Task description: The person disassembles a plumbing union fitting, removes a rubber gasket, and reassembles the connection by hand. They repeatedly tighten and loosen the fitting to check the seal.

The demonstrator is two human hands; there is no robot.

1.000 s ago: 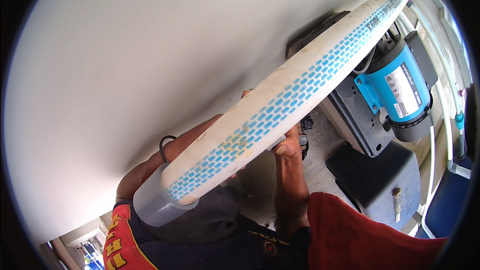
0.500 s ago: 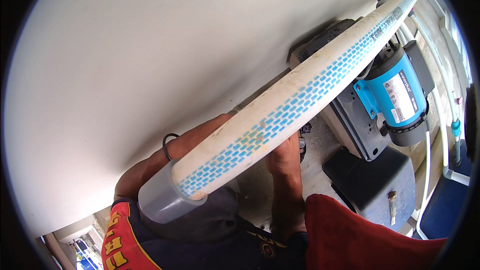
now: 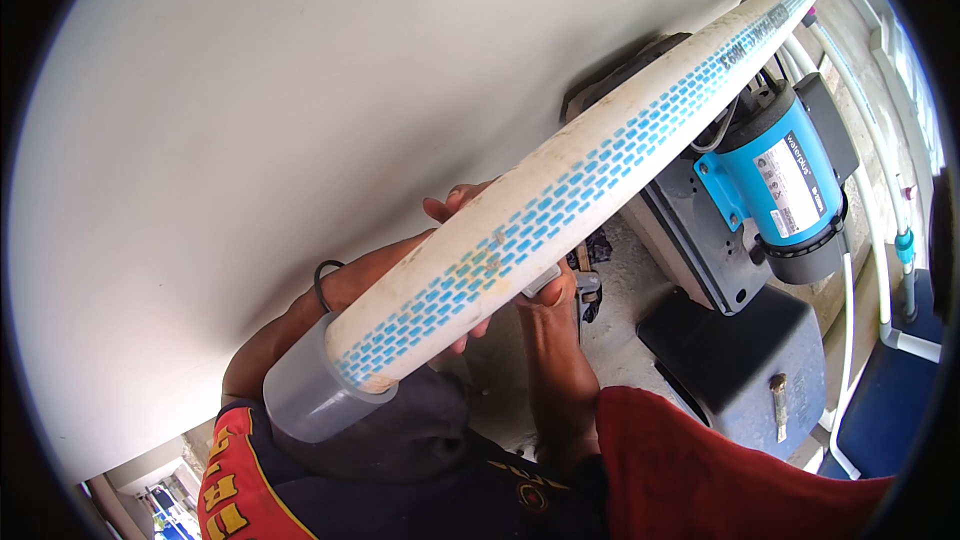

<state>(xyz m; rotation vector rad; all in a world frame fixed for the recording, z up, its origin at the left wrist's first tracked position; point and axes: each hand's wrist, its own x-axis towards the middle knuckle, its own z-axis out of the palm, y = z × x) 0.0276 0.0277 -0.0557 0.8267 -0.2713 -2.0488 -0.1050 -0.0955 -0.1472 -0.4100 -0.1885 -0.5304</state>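
A long white pipe (image 3: 560,205) with a blue brick-like pattern crosses the view diagonally, a grey collar (image 3: 325,385) on its near end. My left hand (image 3: 462,198) is mostly behind this pipe. Some of its fingers show above the pipe's upper edge, but their grip is hidden. A dark band (image 3: 322,285) circles the left wrist. At the pipe's lower edge, my right hand (image 3: 553,298) is closed, thumb pressed on a small pale grey block-shaped piece (image 3: 542,282). Fingertips also show under the pipe, left of it; whose they are I cannot tell.
A blue pump motor (image 3: 785,185) sits on a dark base at the right. Below it is a black box-like cover (image 3: 735,365) with a brush (image 3: 779,405) on top. A metal tool (image 3: 590,295) lies beyond my right hand. White pipes (image 3: 875,220) run along the right; a pale wall (image 3: 230,110) stands left.
My left hand's fingers now show above the pipe, and fingertips below it. The right hand has shifted slightly up and left, and the pale grey piece has come into view.
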